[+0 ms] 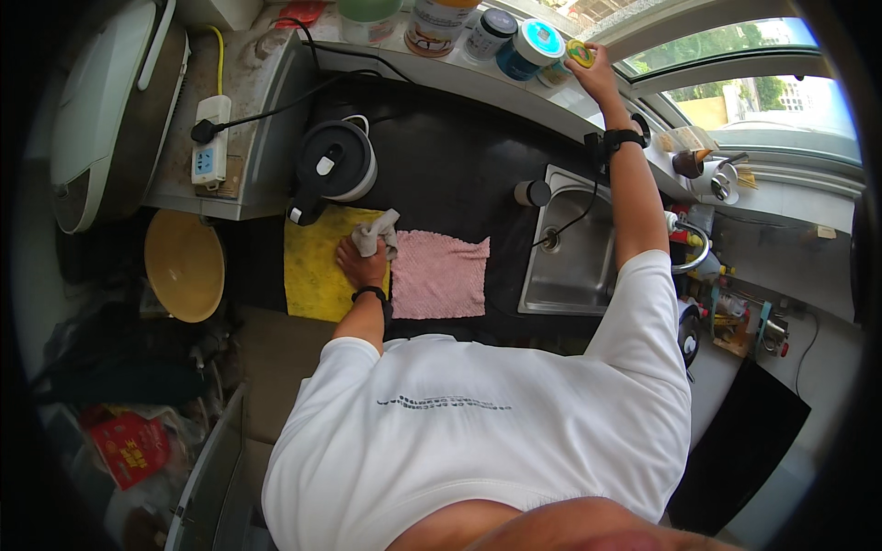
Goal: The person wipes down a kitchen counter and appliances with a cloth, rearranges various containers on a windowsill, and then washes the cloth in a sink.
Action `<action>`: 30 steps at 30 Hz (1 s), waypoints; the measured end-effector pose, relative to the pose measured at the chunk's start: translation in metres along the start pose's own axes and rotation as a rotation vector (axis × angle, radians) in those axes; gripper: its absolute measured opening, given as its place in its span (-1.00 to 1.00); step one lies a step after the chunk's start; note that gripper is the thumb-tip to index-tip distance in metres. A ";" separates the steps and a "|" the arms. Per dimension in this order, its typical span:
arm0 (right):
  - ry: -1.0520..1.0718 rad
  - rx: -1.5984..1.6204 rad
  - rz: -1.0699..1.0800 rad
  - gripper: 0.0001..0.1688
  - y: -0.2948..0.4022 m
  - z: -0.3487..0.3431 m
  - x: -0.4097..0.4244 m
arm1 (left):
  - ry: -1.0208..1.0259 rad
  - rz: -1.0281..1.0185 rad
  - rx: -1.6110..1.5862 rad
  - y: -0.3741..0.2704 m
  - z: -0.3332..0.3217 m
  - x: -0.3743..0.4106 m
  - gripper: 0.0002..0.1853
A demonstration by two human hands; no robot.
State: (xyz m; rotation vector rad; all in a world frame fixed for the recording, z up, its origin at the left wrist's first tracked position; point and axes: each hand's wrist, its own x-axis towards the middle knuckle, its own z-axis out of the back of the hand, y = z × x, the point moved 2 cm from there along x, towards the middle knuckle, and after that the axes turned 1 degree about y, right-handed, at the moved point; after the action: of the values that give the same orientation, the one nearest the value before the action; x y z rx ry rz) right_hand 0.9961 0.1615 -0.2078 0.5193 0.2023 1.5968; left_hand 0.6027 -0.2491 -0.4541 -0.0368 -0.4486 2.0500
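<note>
My left hand (363, 264) grips a crumpled grey-white cloth (375, 234). It rests over the right part of a yellow cloth (317, 268) spread on the dark countertop. Beside that lies a pink textured cloth (441, 275), flat with one corner rucked. My right hand (598, 74) reaches far out to the windowsill, its fingers around the yellow lid (580, 54) of a small jar (553, 74). Whether lid and jar are joined cannot be seen. Directly left of it stands a blue jar with a white lid (530, 52).
An electric kettle (337, 162) stands behind the yellow cloth. To the right is a steel sink (568, 275) with a faucet (696, 248), and a small dark-topped cup (532, 193) by its rim. More containers (437, 26) line the sill. A power strip (210, 141) lies at left.
</note>
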 end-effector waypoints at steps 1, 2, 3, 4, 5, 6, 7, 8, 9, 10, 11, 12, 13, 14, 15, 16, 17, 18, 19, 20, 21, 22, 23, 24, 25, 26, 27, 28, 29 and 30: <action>-0.025 0.015 -0.019 -0.15 -0.001 0.000 0.000 | 0.011 -0.006 0.001 -0.001 0.000 -0.002 -0.46; -0.051 0.028 -0.040 -0.15 -0.002 0.001 -0.002 | 0.014 0.005 -0.022 -0.003 0.000 -0.003 -0.46; -0.074 0.052 -0.049 -0.15 0.006 0.001 -0.004 | 0.007 0.026 -0.037 -0.004 0.003 0.000 -0.46; -0.083 0.065 -0.047 -0.16 0.010 0.003 -0.010 | 0.007 0.036 -0.054 -0.004 0.003 0.002 -0.45; -0.093 0.078 -0.045 -0.16 0.013 0.007 -0.021 | 0.025 0.035 -0.040 -0.004 0.003 0.001 -0.45; -0.108 0.090 -0.043 -0.17 0.017 0.013 -0.035 | 0.041 0.030 -0.028 -0.004 0.003 0.002 -0.45; -0.134 0.114 -0.051 -0.19 0.021 0.017 -0.051 | 0.054 0.029 -0.015 -0.004 0.003 0.002 -0.45; -0.158 0.137 -0.056 -0.20 0.025 0.021 -0.070 | 0.050 0.032 -0.024 -0.004 0.003 0.002 -0.45; -0.184 0.160 -0.063 -0.22 0.030 0.026 -0.089 | 0.047 0.032 -0.033 -0.004 0.002 0.002 -0.45; -0.189 0.176 -0.089 -0.23 0.036 0.031 -0.106 | 0.042 0.035 -0.041 -0.004 0.002 0.001 -0.44; -0.196 0.195 -0.118 -0.24 0.042 0.036 -0.122 | 0.037 0.041 -0.050 -0.005 0.003 0.001 -0.44; -0.202 0.216 -0.152 -0.25 0.047 0.038 -0.138 | 0.032 0.044 -0.054 -0.006 0.004 0.001 -0.44; -0.183 0.238 -0.153 -0.25 0.049 0.036 -0.152 | 0.028 0.041 -0.061 -0.006 0.005 0.002 -0.44; -0.164 0.260 -0.153 -0.26 0.049 0.031 -0.165 | 0.012 0.030 -0.033 -0.006 0.006 0.003 -0.46; -0.144 0.283 -0.150 -0.27 0.050 0.024 -0.176 | -0.006 0.022 -0.004 -0.004 0.004 0.002 -0.47; -0.108 0.312 -0.157 -0.27 0.053 0.019 -0.186 | -0.022 0.009 0.018 -0.005 0.003 0.002 -0.49; -0.071 0.342 -0.164 -0.28 0.057 0.011 -0.195 | -0.055 -0.001 -0.009 -0.005 0.003 0.002 -0.49; -0.039 0.371 -0.189 -0.29 0.060 0.002 -0.202 | -0.088 -0.014 -0.039 -0.005 0.003 0.002 -0.49; -0.031 0.353 -0.176 -0.31 0.056 -0.010 -0.209 | -0.121 -0.026 -0.070 -0.007 0.003 0.003 -0.49; 0.000 0.374 -0.198 -0.30 0.051 -0.022 -0.216 | -0.113 -0.033 -0.066 -0.008 0.004 0.003 -0.49; 0.033 0.396 -0.218 -0.29 0.044 -0.034 -0.220 | -0.106 -0.037 -0.058 -0.009 0.006 0.004 -0.49; 0.054 0.378 -0.212 -0.28 0.038 -0.044 -0.223 | -0.100 -0.039 -0.048 -0.008 0.006 0.004 -0.49; 0.074 0.360 -0.206 -0.26 0.032 -0.053 -0.226 | -0.082 -0.022 -0.028 -0.009 0.005 0.004 -0.49; 0.099 0.345 -0.202 -0.24 0.028 -0.065 -0.230 | -0.062 -0.004 -0.003 -0.007 0.003 0.003 -0.49; 0.109 0.336 -0.202 -0.22 0.022 -0.074 -0.234 | -0.042 0.013 0.020 -0.007 0.002 0.002 -0.48; 0.120 0.327 -0.202 -0.20 0.016 -0.082 -0.237 | -0.053 0.002 0.019 -0.005 0.002 0.001 -0.48; 0.128 0.315 -0.196 -0.18 0.012 -0.086 -0.236 | -0.066 -0.007 0.012 -0.007 0.003 0.001 -0.48; 0.118 0.292 -0.206 -0.18 0.009 -0.091 -0.238 | -0.080 -0.016 0.006 -0.009 0.005 0.002 -0.48; 0.121 0.294 -0.231 -0.18 0.004 -0.095 -0.236 | -0.062 -0.007 -0.002 -0.009 0.005 0.003 -0.48; 0.126 0.293 -0.261 -0.17 0.003 -0.096 -0.236 | -0.039 -0.001 -0.010 -0.009 0.006 0.002 -0.47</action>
State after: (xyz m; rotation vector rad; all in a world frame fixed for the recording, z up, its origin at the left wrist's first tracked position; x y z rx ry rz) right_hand 0.9545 -0.0530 -0.3397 0.5915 0.5825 1.3509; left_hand 0.6078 -0.2451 -0.4454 -0.0029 -0.4834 2.0508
